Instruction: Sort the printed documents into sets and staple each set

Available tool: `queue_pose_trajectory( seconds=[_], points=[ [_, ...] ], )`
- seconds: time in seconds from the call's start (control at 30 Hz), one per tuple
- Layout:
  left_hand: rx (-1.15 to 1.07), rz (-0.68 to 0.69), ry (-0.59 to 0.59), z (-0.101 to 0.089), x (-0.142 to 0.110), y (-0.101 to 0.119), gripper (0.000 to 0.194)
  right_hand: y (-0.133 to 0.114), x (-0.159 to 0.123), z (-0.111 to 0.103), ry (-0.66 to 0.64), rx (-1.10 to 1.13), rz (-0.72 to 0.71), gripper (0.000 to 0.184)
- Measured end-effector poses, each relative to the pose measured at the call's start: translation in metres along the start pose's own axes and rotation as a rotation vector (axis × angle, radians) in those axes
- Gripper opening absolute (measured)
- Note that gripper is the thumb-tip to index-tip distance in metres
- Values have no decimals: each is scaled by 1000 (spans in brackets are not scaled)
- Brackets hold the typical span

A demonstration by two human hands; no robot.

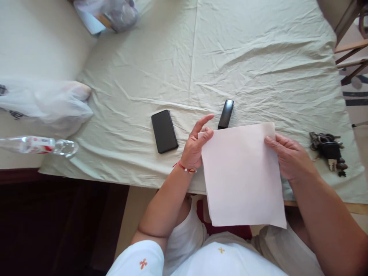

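Note:
White sheets of paper point(244, 176) hang between my two hands, over the near edge of the table. My left hand point(198, 143) pinches their upper left corner with the thumb on top and the index finger stretched out. At the upper right edge, my right hand point(290, 153) grips the sheets with its thumb on the front; its other fingers are partly hidden behind. Just beyond the paper's top edge lies a black stapler-like object point(226, 114), its near end close to the paper. A black smartphone point(165, 131) lies face up left of my left hand.
A bunch of keys point(327, 151) lies on the pale green tablecloth point(258, 69) at the right. On the left are a clear plastic bottle point(40, 145) on its side and a white plastic bag point(51, 103). More bagged items point(117, 15) sit at the far left.

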State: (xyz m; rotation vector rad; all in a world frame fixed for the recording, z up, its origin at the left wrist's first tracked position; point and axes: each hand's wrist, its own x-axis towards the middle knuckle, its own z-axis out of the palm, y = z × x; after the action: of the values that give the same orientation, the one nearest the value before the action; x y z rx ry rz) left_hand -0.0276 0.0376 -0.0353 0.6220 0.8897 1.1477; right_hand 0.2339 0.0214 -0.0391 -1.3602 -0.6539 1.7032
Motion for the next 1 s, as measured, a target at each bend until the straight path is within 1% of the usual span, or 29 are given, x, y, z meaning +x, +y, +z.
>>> queue_pose_trajectory(
  seconds=[0.07,0.13,0.23,0.3,0.33,0.4,0.47,0.53,0.6,0.67,0.73,0.8,0.9,1.0],
  points=[
    [9,-33,-74,-1,-2,1,36,0,-1,0,5,3,3,38],
    [30,-53,-100,-1,-3,2,31,-1,-1,0,12,6,8,38],
    [57,22,-52,1,-4,2,33,-2,-1,1,27,10,21,32],
    [79,32,-18,4,-4,2,29,-2,-1,1,38,1,26,28],
    [85,16,6,5,-2,2,31,-2,0,1,40,-7,29,27],
    [89,-34,77,7,1,1,47,-1,0,-1,37,-28,37,27],
    [84,-55,153,6,5,0,54,1,1,-4,37,-78,43,26],
    [132,-44,190,3,9,-2,52,1,2,-8,59,-170,33,24],
    [241,-14,203,-2,11,-2,50,1,2,-12,92,-275,7,21],
    [373,-27,212,-6,11,-2,40,-1,2,-15,119,-333,-9,18],
    [453,-81,225,-8,12,1,27,-4,2,-16,137,-337,-2,16],
    [494,-137,246,-7,13,3,19,-6,1,-15,152,-320,17,15],
    [524,-170,281,-4,17,5,7,-6,2,-14,154,-289,30,16],
    [558,-182,296,-1,21,4,16,-5,2,-13,174,-234,13,14]
  ],
)
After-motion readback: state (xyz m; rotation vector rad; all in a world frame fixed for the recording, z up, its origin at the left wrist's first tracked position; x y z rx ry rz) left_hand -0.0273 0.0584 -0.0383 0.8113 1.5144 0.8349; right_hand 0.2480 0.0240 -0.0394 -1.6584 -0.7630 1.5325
